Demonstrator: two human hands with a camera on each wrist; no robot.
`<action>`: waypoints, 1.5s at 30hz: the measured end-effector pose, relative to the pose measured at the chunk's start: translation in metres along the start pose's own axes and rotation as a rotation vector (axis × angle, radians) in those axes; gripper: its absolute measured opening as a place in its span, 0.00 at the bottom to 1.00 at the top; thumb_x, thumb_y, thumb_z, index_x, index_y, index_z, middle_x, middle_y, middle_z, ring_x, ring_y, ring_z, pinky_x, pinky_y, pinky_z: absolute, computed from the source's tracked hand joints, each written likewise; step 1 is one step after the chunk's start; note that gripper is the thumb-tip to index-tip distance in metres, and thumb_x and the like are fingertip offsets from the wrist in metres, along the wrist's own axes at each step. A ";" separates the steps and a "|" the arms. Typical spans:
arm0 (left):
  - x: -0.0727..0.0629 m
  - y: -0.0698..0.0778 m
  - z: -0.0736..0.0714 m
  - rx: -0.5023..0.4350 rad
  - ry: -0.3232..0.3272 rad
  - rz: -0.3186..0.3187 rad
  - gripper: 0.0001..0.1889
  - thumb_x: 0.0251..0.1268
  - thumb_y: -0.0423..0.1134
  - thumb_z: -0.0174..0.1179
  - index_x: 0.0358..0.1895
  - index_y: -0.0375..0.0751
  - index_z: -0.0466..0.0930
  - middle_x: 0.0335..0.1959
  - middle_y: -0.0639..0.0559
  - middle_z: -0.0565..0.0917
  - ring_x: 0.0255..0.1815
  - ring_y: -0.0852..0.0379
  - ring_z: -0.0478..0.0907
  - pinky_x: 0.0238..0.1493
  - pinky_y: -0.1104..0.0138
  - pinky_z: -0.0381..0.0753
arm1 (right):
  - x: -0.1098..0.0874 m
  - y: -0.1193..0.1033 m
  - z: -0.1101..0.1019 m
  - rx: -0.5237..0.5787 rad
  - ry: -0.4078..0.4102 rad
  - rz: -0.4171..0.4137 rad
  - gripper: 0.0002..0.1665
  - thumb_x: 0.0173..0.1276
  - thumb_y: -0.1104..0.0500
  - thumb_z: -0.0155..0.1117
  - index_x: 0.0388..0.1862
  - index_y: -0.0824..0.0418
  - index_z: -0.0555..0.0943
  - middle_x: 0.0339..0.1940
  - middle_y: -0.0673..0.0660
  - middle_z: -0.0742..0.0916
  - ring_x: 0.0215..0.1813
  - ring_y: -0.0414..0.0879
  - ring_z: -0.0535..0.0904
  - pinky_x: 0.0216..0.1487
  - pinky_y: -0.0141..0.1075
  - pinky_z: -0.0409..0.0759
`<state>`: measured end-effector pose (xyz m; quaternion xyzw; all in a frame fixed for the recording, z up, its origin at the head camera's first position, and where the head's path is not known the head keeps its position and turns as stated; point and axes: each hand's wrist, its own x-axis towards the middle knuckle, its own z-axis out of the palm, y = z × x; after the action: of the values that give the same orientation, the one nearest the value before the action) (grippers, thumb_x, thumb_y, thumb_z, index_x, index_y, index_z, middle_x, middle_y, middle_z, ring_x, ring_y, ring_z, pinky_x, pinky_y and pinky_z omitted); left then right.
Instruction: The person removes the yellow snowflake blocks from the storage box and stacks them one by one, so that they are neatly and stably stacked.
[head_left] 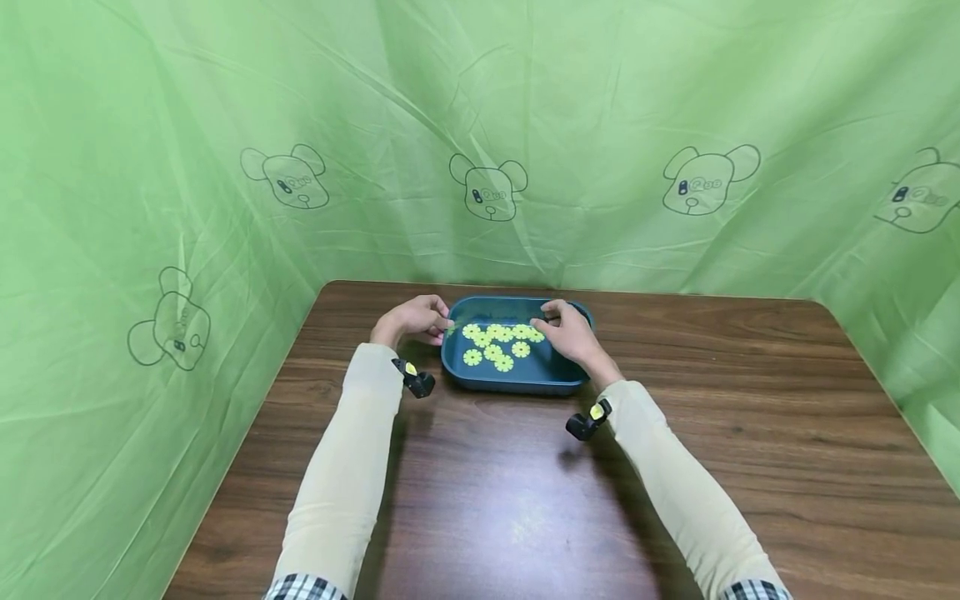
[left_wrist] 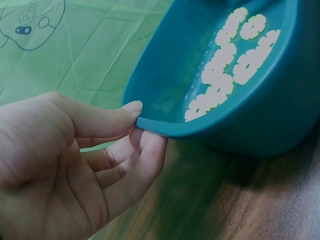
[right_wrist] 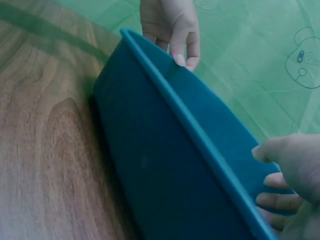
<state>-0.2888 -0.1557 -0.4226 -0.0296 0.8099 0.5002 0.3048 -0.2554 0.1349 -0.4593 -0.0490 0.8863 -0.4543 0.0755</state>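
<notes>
Blue tray (head_left: pixel 517 387) sits at the far side of the brown table (head_left: pixel 750 400), its right end partly hidden by the right hand (head_left: pixel 567 333), thumb and fingers apart, whose contact I can't make out; the left hand (head_left: pixel 415 319) pinches the left rim (left_wrist: pixel 173 134). I count one tray and roughly ten yellow flower-shaped pieces (head_left: pixel 521 349) inside, overlaps blurring my tally and the near wall (right_wrist: pixel 150 150) hiding them in the right wrist view.

One blue, rounded-rectangular basin (head_left: pixel 517 387) is holding about ten yellow, flower-shaped pieces (head_left: pixel 521 350) on one brown, wood-grain worktop (head_left: pixel 750 400). Two black wrist cameras (head_left: pixel 420 384) and five line-drawn animal heads (head_left: pixel 489 190) are showing.
</notes>
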 end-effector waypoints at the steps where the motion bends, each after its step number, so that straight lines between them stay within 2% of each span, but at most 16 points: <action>1: 0.000 0.000 0.000 0.002 0.001 -0.003 0.11 0.69 0.30 0.55 0.48 0.34 0.64 0.33 0.46 0.73 0.30 0.57 0.74 0.47 0.62 0.82 | 0.000 0.000 0.001 -0.017 -0.009 0.014 0.30 0.72 0.48 0.56 0.66 0.63 0.67 0.63 0.64 0.75 0.60 0.57 0.73 0.57 0.50 0.75; 7: -0.002 0.002 0.002 -0.002 -0.004 -0.019 0.11 0.69 0.31 0.54 0.48 0.35 0.64 0.34 0.45 0.72 0.32 0.55 0.74 0.53 0.56 0.79 | 0.000 0.000 0.009 -0.155 -0.005 0.070 0.27 0.72 0.50 0.56 0.63 0.64 0.69 0.59 0.64 0.76 0.59 0.58 0.73 0.56 0.49 0.75; 11: -0.003 0.004 0.002 0.009 -0.005 -0.017 0.11 0.69 0.30 0.54 0.49 0.34 0.64 0.34 0.45 0.72 0.32 0.55 0.74 0.53 0.56 0.79 | 0.002 -0.001 0.012 -0.274 -0.020 0.093 0.28 0.71 0.50 0.57 0.64 0.63 0.69 0.60 0.65 0.74 0.61 0.59 0.70 0.58 0.51 0.72; 15: -0.002 0.003 0.001 0.010 -0.004 -0.014 0.10 0.69 0.30 0.54 0.48 0.35 0.64 0.34 0.45 0.72 0.32 0.56 0.74 0.52 0.57 0.80 | 0.007 0.001 0.015 -0.394 -0.046 0.081 0.28 0.70 0.51 0.58 0.65 0.62 0.70 0.62 0.66 0.72 0.65 0.61 0.66 0.61 0.54 0.69; 18: -0.001 0.002 0.000 0.008 0.001 -0.009 0.10 0.69 0.30 0.54 0.47 0.35 0.64 0.34 0.45 0.72 0.32 0.56 0.74 0.52 0.57 0.80 | 0.007 0.001 0.016 -0.460 -0.046 0.062 0.26 0.69 0.53 0.59 0.64 0.61 0.71 0.61 0.66 0.71 0.63 0.61 0.66 0.58 0.54 0.71; 22: 0.001 0.002 0.000 0.009 0.000 -0.009 0.09 0.69 0.30 0.54 0.46 0.37 0.64 0.33 0.46 0.72 0.31 0.56 0.74 0.48 0.59 0.81 | 0.005 -0.001 0.017 -0.498 -0.039 0.056 0.22 0.69 0.55 0.60 0.59 0.61 0.74 0.57 0.65 0.72 0.57 0.60 0.67 0.52 0.52 0.73; 25: 0.000 0.002 0.001 0.012 -0.004 -0.005 0.09 0.69 0.30 0.54 0.46 0.36 0.64 0.32 0.46 0.72 0.30 0.57 0.74 0.46 0.61 0.82 | 0.004 -0.003 0.017 -0.506 -0.035 0.074 0.17 0.68 0.54 0.62 0.50 0.62 0.75 0.52 0.63 0.73 0.53 0.59 0.68 0.50 0.50 0.73; 29: 0.000 0.001 0.001 0.021 -0.013 0.002 0.09 0.69 0.30 0.54 0.46 0.35 0.64 0.32 0.46 0.72 0.29 0.56 0.74 0.42 0.63 0.82 | 0.005 -0.002 0.016 -0.497 -0.030 0.099 0.13 0.65 0.53 0.65 0.36 0.60 0.73 0.42 0.59 0.74 0.45 0.54 0.70 0.44 0.45 0.73; 31: 0.000 0.001 0.001 0.025 -0.016 0.006 0.09 0.69 0.30 0.54 0.46 0.35 0.63 0.32 0.46 0.72 0.28 0.57 0.74 0.40 0.65 0.82 | 0.006 -0.001 0.015 -0.466 -0.030 0.075 0.13 0.65 0.55 0.65 0.28 0.59 0.73 0.33 0.56 0.74 0.35 0.51 0.70 0.37 0.41 0.72; 34: 0.001 0.000 0.002 0.027 -0.016 0.008 0.09 0.69 0.30 0.53 0.45 0.35 0.63 0.32 0.45 0.72 0.28 0.56 0.74 0.37 0.66 0.82 | 0.005 -0.002 0.010 -0.367 -0.029 0.022 0.22 0.67 0.59 0.61 0.14 0.55 0.67 0.17 0.50 0.67 0.23 0.45 0.62 0.27 0.35 0.65; 36: 0.001 -0.001 0.003 0.027 -0.012 0.009 0.09 0.69 0.30 0.54 0.46 0.35 0.63 0.33 0.45 0.72 0.28 0.56 0.74 0.39 0.65 0.82 | 0.003 -0.004 0.006 -0.296 -0.040 0.009 0.23 0.68 0.59 0.60 0.12 0.56 0.68 0.14 0.49 0.68 0.21 0.44 0.61 0.27 0.34 0.64; 38: 0.000 -0.002 0.003 0.023 -0.011 0.008 0.10 0.69 0.30 0.54 0.48 0.33 0.64 0.33 0.45 0.72 0.29 0.56 0.75 0.42 0.63 0.82 | 0.001 -0.007 0.001 -0.228 -0.030 0.025 0.18 0.69 0.58 0.60 0.17 0.57 0.74 0.19 0.50 0.75 0.24 0.44 0.67 0.31 0.35 0.68; 41: 0.000 -0.001 0.003 0.025 -0.009 0.005 0.12 0.69 0.30 0.54 0.50 0.32 0.63 0.34 0.46 0.72 0.31 0.55 0.75 0.47 0.60 0.82 | -0.001 -0.011 -0.005 -0.145 -0.007 0.073 0.10 0.69 0.54 0.61 0.35 0.61 0.80 0.38 0.56 0.83 0.38 0.48 0.75 0.42 0.38 0.73; 42: 0.000 -0.001 0.003 0.026 -0.010 0.004 0.12 0.69 0.30 0.54 0.50 0.32 0.63 0.34 0.46 0.72 0.32 0.55 0.75 0.48 0.59 0.81 | -0.002 -0.012 -0.007 -0.119 0.004 0.080 0.11 0.69 0.53 0.61 0.40 0.61 0.80 0.42 0.58 0.83 0.41 0.49 0.75 0.44 0.39 0.74; 45: -0.001 0.000 0.002 0.029 -0.008 0.004 0.10 0.69 0.30 0.54 0.47 0.34 0.63 0.32 0.46 0.72 0.31 0.54 0.74 0.48 0.59 0.81 | -0.004 -0.016 -0.015 -0.046 0.021 0.092 0.13 0.69 0.51 0.61 0.42 0.61 0.79 0.46 0.59 0.82 0.45 0.51 0.75 0.45 0.40 0.73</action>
<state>-0.2875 -0.1542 -0.4226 -0.0215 0.8160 0.4889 0.3077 -0.2539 0.1384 -0.4372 -0.0049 0.8986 -0.4302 0.0859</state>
